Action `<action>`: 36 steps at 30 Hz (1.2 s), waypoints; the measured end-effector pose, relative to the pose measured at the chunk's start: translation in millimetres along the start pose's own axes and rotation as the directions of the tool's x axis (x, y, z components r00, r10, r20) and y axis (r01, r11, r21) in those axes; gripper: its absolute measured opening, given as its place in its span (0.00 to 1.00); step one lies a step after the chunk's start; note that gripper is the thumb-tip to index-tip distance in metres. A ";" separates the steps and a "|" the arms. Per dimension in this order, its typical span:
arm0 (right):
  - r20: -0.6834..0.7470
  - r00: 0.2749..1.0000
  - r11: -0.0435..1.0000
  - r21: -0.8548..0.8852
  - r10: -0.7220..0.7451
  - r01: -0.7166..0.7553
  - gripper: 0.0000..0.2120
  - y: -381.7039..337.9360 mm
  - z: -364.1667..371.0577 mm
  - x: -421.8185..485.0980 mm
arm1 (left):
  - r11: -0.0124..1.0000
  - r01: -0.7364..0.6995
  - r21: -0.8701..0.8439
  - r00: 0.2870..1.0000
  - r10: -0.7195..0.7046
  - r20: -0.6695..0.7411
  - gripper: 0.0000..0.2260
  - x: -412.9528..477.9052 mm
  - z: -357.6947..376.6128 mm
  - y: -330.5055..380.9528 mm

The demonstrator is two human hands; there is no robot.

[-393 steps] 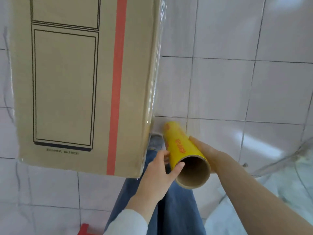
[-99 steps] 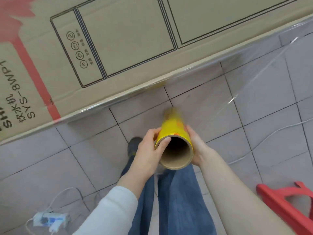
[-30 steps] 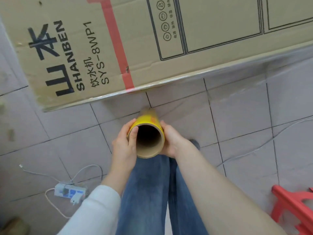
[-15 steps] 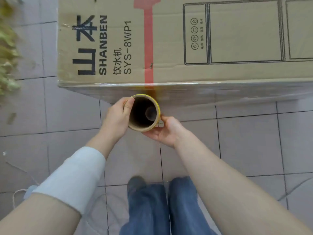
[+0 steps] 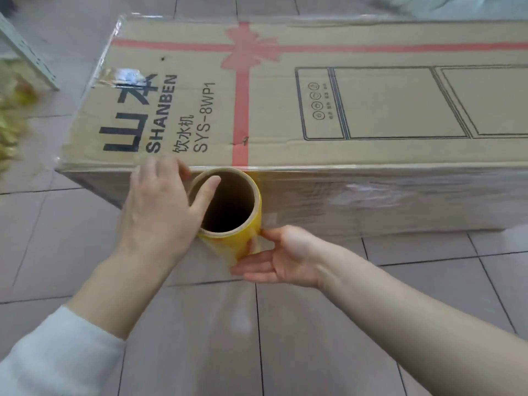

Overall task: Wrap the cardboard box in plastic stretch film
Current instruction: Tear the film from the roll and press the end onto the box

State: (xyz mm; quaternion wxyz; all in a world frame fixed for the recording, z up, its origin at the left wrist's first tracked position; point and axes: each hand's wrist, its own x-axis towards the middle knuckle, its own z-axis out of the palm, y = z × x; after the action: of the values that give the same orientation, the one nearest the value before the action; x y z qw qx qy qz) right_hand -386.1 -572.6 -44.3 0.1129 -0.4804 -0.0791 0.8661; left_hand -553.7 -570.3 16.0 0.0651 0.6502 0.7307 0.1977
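Grip, left hand (image 5: pixel 158 208): thumb hooked inside core, fingers wrapped round stretch film roll (image 5: pixel 228 242). Grip, right hand (image 5: pixel 284 258): pinching roll's lower side. Roll against film-covered side of cardboard box (image 5: pixel 285 110) on floor (image 5: pixel 71 252).

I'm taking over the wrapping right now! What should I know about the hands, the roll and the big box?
Left hand: grips the top rim of the yellow stretch-film roll with a cardboard core, thumb hooked inside the tube.
Right hand: holds the roll lower down, thumb and fingers on opposite sides.
Roll: roughly upright at the near side of the large brown cardboard box, close to its left end; the box lies on the grey tiled floor.
Done: shiny clear film covers the near side face.
Left: probably carry the roll round the left end; layer count unclear.
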 end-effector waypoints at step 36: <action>0.377 0.022 -0.371 -0.920 -0.926 0.126 0.07 -24.2 -43.7 -40.9 | 0.865 -0.465 0.189 0.884 0.466 0.044 0.08 -9.3 20.2 59.6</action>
State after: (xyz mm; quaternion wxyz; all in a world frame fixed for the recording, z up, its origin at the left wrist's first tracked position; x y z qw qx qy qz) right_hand -325.1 -559.2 -28.0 0.3279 -0.5311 -0.7755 0.0949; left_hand -490.2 -570.7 18.3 -0.0492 0.8099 0.5684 0.1366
